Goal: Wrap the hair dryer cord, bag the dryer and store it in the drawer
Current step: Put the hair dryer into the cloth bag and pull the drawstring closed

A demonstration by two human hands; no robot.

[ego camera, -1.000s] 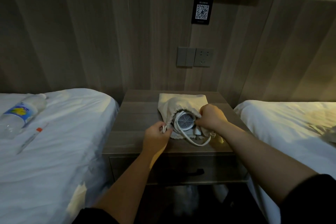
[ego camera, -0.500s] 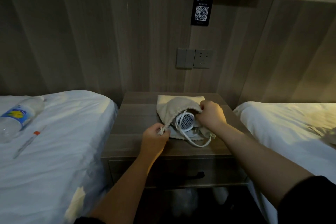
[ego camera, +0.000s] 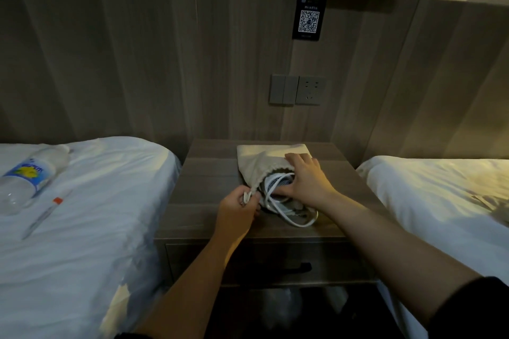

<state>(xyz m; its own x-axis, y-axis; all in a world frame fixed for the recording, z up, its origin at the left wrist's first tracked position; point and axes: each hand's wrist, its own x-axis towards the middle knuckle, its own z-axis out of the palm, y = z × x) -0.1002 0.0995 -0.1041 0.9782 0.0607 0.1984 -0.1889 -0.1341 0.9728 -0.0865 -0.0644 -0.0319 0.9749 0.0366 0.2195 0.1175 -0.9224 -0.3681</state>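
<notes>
A beige drawstring bag (ego camera: 261, 162) lies on the wooden nightstand (ego camera: 209, 187) between two beds. The white hair dryer (ego camera: 276, 181) sits partly inside the bag's mouth, its mesh grille showing. A loop of its white cord (ego camera: 297, 221) spills out onto the nightstand top. My left hand (ego camera: 237, 208) pinches the bag's drawstring at the left side of the opening. My right hand (ego camera: 307, 180) lies spread over the dryer and the bag's mouth, pressing on them. The drawer (ego camera: 275, 264) below, with a dark handle, is closed.
The left bed (ego camera: 82, 228) carries a plastic water bottle (ego camera: 30, 176) and a pen with an orange band (ego camera: 46, 212). The right bed (ego camera: 440, 201) stands close to the nightstand. A switch and socket plate (ego camera: 297, 90) and a QR sign (ego camera: 309, 20) are on the headboard wall.
My right hand let go of the bag's rim and now lies flat over the dryer, which sits deeper in the bag. The left hand keeps hold of the drawstring.
</notes>
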